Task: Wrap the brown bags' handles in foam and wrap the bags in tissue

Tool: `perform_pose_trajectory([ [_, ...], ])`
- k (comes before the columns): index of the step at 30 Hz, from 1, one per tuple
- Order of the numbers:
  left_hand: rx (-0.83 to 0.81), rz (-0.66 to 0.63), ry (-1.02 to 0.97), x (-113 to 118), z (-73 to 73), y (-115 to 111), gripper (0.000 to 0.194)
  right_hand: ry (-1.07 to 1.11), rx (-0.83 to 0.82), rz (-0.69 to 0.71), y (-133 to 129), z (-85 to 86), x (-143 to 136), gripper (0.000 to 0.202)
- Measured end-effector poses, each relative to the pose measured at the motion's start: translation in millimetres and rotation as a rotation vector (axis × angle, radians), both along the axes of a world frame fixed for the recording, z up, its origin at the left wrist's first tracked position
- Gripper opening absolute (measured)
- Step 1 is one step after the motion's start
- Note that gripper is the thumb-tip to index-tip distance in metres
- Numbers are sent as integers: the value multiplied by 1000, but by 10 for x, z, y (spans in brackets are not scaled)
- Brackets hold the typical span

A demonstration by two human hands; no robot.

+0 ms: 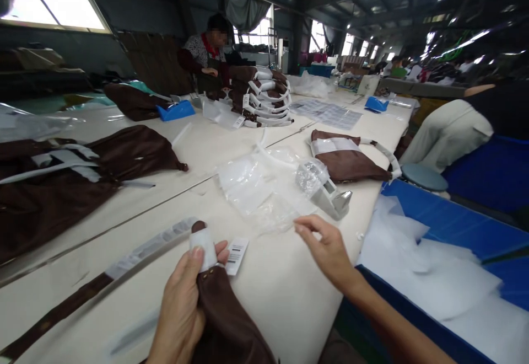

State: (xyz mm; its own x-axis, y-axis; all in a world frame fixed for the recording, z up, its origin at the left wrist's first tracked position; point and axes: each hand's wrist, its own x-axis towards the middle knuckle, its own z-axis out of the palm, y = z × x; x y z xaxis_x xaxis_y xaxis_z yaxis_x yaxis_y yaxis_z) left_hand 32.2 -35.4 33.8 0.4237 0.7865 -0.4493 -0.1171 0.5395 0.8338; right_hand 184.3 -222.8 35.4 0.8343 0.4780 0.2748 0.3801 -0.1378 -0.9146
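My left hand (184,303) grips a brown bag (229,311) near its strap end, which has white wrapping (202,247) around it. A white tag (237,255) with print lies beside those fingers. The long strap (151,248), partly wrapped in white, runs away to the left over the table. My right hand (324,245) is raised over the table with thumb and forefinger pinched together; anything between them is too small to make out. Just beyond it stands a tape dispenser (330,196), next to clear plastic bags (264,187).
Brown bags lie at the left (136,154) and far right (347,160) of the white table (157,198). A stack of wrapped bags (268,96) stands near a person (210,55). At right, a blue bin (413,190) holds white sheets (438,265).
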Motion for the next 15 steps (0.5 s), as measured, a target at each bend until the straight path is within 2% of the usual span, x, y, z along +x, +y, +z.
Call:
perform_pose_trajectory([
  [3,10,19,20,20,-39,13,9,-49,-19,-230,-482,184,515,22],
  [5,2,23,9,37,-58,15,7,-91,-54,-298,-652,271,855,25],
  [7,-7,17,7,48,-65,16,6,-86,-121,-295,-700,313,1155,23],
  [10,-14,-1,33,47,-74,25,8,34,-220,-202,-643,309,1463,20],
  [15,4,-68,-7,37,-93,34,21,238,-290,-95,-533,264,1590,31],
])
